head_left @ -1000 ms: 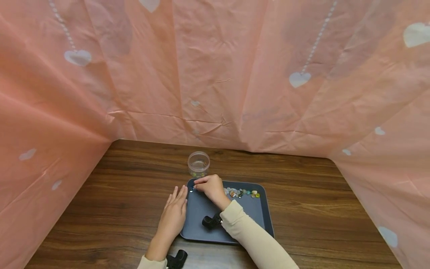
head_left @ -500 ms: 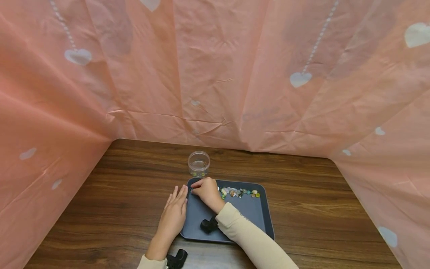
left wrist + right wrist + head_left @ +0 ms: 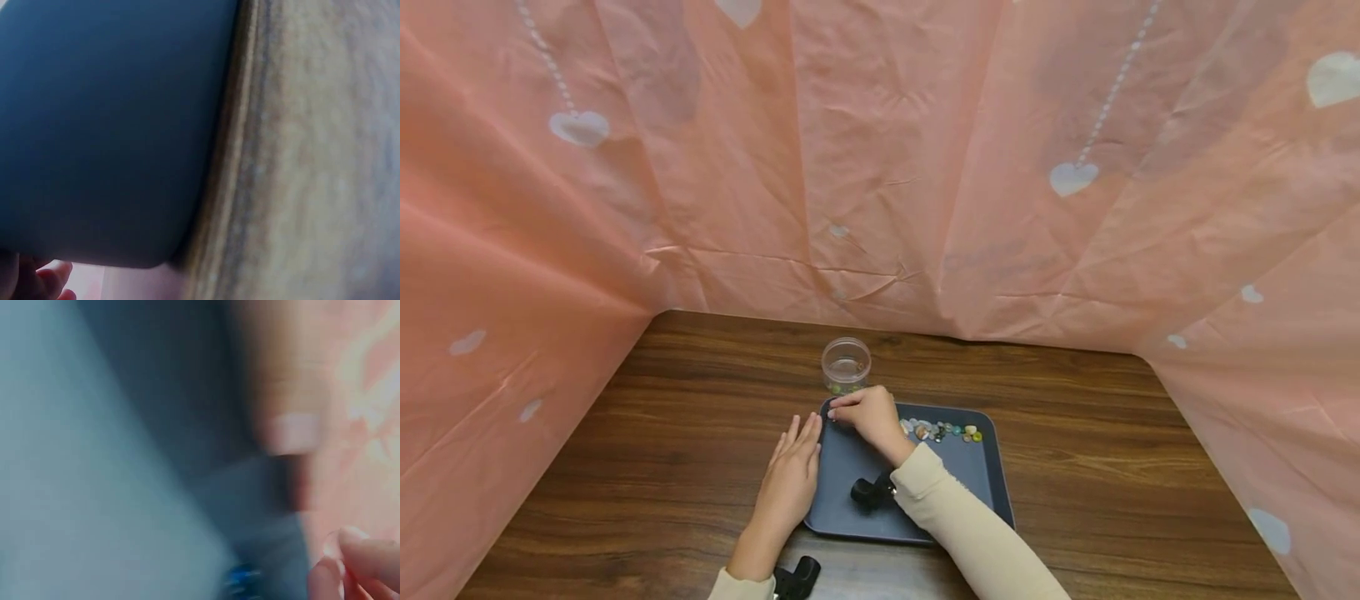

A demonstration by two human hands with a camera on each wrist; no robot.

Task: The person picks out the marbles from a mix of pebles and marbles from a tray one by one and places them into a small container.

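Note:
My left hand (image 3: 788, 477) lies with fingers straight along the left edge of the dark grey tray (image 3: 850, 517). In the left wrist view the tray's outer wall (image 3: 119, 125) fills the left side. Over the tray's far left corner my right hand (image 3: 871, 419) pinches a small clear bead (image 3: 331, 545) between thumb and finger, best seen in the right wrist view. A shiny blue bead (image 3: 244, 578) sits on the tray close by, blurred. Mixed glass beads (image 3: 922, 431) lie in a band along the tray's far side, partly hidden by my right hand.
Just beyond the tray's far left corner stands a round clear jar (image 3: 846, 365) with a few greenish pieces at its bottom. The wooden table (image 3: 1075, 417) is bounded by a pink curtain (image 3: 880, 167) with hearts at the back and sides.
My right hand has dipped left and toward me at the tray corner, then risen back up and to the right. The left hand has stayed in place.

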